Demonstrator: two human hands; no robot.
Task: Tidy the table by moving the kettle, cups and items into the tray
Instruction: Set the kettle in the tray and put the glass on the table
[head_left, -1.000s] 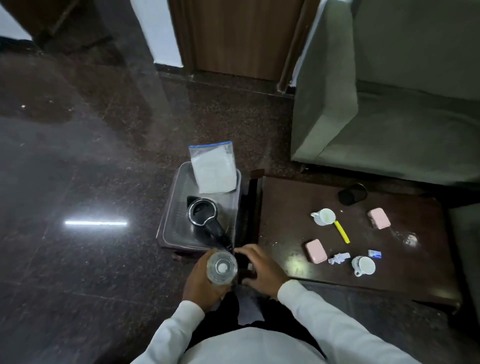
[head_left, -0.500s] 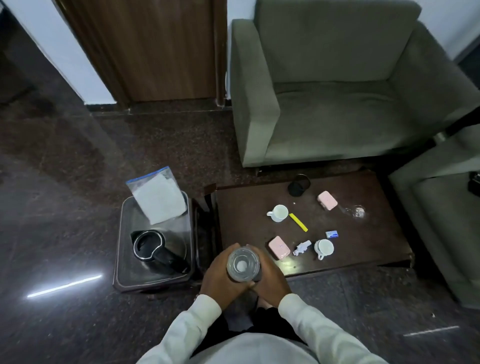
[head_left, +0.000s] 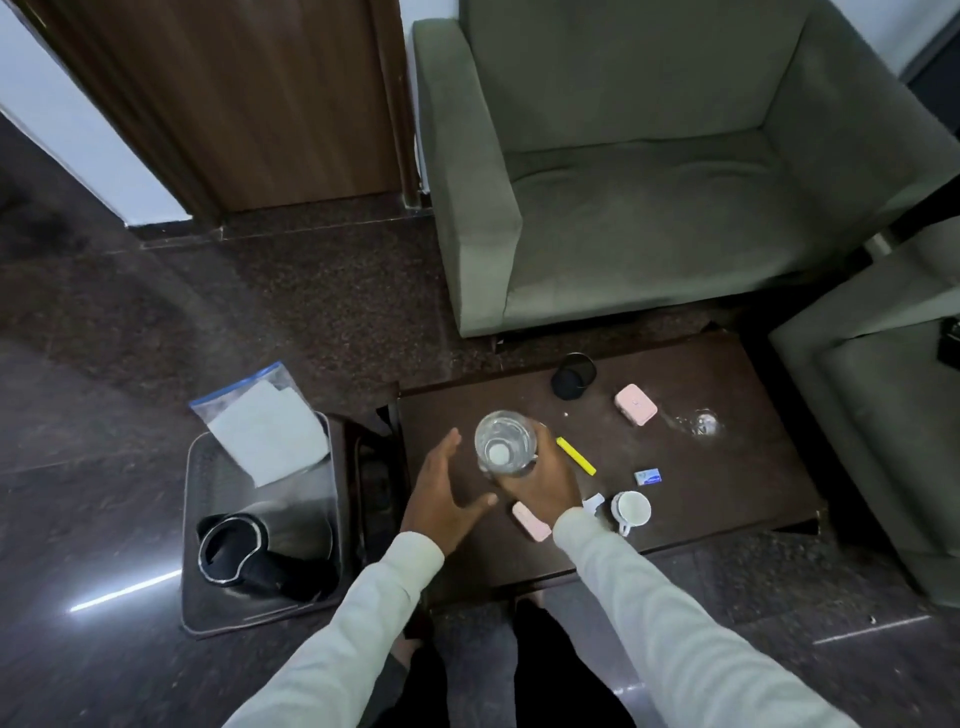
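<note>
My right hand (head_left: 545, 483) grips a clear plastic bottle (head_left: 505, 441) upright over the dark table (head_left: 727, 519). My left hand (head_left: 441, 493) hovers just left of the bottle, fingers spread, holding nothing. A grey tray (head_left: 200, 613) sits on the floor left of the table with a black kettle (head_left: 244, 551) and a zip bag of white paper (head_left: 265, 426) in it. On the table lie a white cup (head_left: 631, 509), two pink cases (head_left: 635, 404) (head_left: 530, 522), a yellow stick (head_left: 575, 455), a blue packet (head_left: 647, 476) and a black cup (head_left: 571, 375).
A clear glass (head_left: 701, 422) stands near the table's right end. A green armchair (head_left: 649, 208) is behind the table and another seat (head_left: 883, 415) at the right. A wooden door (head_left: 249, 104) is at the back left. Dark polished floor surrounds the tray.
My left hand has let go of the bottle and opened. My right hand has carried the bottle forward over the table. The view has swung right, toward the table.
</note>
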